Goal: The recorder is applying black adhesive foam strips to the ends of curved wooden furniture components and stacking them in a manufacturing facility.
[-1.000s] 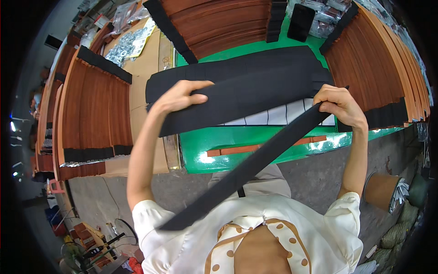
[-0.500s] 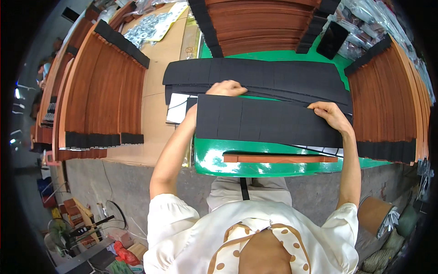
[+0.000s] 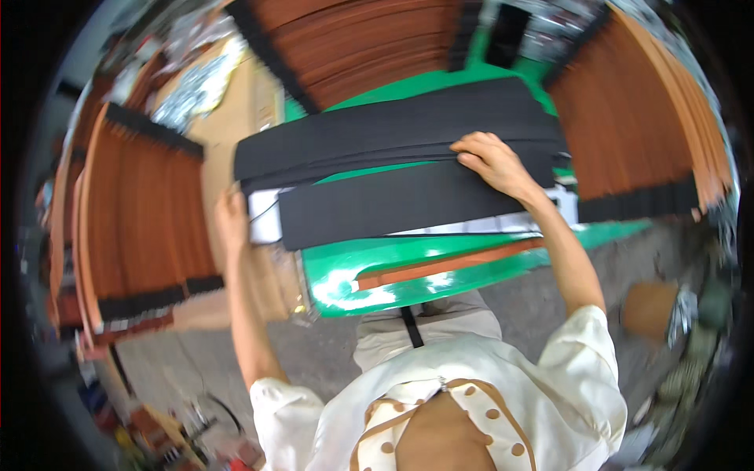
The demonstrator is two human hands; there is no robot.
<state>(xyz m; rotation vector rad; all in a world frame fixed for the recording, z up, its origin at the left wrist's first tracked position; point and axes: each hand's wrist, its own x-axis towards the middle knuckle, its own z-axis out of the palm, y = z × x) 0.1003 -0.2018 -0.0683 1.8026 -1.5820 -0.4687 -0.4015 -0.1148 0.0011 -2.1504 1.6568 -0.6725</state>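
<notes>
Two rows of flat black pieces lie across the green tabletop: a far black stack [image 3: 377, 129] and a nearer black strip [image 3: 377, 206]. My right hand [image 3: 496, 166] rests over the far edge of the nearer strip, right of its middle, thumb and fingertips closed at that edge. Beside the left end of the far stack is my left hand [image 3: 231, 216], smeared by motion, so its fingers do not read clearly. White sheets [image 3: 265, 216] with dark lines show beside and beneath the nearer strip. A reddish-brown wooden slat [image 3: 448, 265] lies along the near table edge.
Brown slat stacks with black ends stand at the left [image 3: 145, 212], the back [image 3: 361, 47] and the right [image 3: 628, 118]. A dark phone-like slab [image 3: 508, 35] sits at the back right. Cardboard [image 3: 271, 286] covers the left surface, with metal parts [image 3: 192, 86] farther back.
The whole view has tilted and shifted. My left hand has moved left, away from the black pieces' middle. My right hand has slid left from the nearer strip's right corner.
</notes>
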